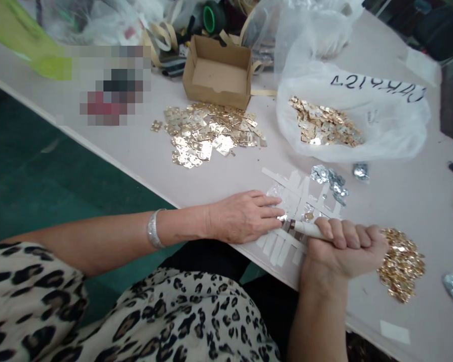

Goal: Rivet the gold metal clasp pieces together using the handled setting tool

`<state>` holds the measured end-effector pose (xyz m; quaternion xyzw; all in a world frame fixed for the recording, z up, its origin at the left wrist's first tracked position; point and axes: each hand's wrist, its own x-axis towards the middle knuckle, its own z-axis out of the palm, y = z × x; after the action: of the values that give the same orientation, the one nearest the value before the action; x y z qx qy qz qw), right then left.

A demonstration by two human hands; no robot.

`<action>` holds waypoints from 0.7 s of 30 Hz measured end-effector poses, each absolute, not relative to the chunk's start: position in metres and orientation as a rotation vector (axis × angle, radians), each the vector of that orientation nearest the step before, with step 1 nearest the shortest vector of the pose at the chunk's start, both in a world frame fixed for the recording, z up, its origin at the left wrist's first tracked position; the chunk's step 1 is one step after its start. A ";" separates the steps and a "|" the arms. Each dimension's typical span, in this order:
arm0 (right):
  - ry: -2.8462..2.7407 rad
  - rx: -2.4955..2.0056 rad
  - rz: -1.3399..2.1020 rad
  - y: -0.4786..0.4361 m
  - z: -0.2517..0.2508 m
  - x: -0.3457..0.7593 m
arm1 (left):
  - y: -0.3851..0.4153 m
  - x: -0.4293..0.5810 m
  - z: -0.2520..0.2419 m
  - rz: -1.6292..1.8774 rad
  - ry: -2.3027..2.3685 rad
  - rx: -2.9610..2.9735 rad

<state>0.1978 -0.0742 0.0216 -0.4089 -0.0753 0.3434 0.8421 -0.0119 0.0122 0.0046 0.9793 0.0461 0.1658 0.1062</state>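
Note:
My right hand (343, 246) is closed in a fist round a white pen-like tool (305, 229), its tip pointing left at a small shiny piece. My left hand (245, 216) lies flat with fingers stretched out, pressing on a grid of white tape strips (287, 188) stuck to the table near its front edge. The fingertips of the left hand almost touch the tool's tip. Small silvery pieces (330, 178) lie just beyond the strips.
A heap of gold metal pieces (207, 133) lies in front of an open cardboard box (219, 70). A clear plastic bag (362, 115) holds more gold pieces. Another gold pile (402, 264) sits right of my right hand. Bags and clutter line the far edge.

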 end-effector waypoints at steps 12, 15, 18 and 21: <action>-0.238 -0.822 0.739 -0.074 0.014 0.198 | 0.013 -0.013 0.003 0.486 0.134 2.848; -0.375 -0.882 0.718 -0.071 0.025 0.190 | 0.013 -0.012 0.002 0.526 0.144 2.794; -0.608 -0.960 0.683 -0.069 0.038 0.169 | 0.013 -0.011 0.002 0.543 0.148 2.746; -0.843 -1.034 0.666 -0.067 0.049 0.143 | 0.014 -0.011 0.001 0.534 0.158 2.732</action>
<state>0.1431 -0.0667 0.0488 -0.4705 -0.3835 0.3030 0.7347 -0.0112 0.0137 0.0012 0.9646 0.0557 0.1884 0.1758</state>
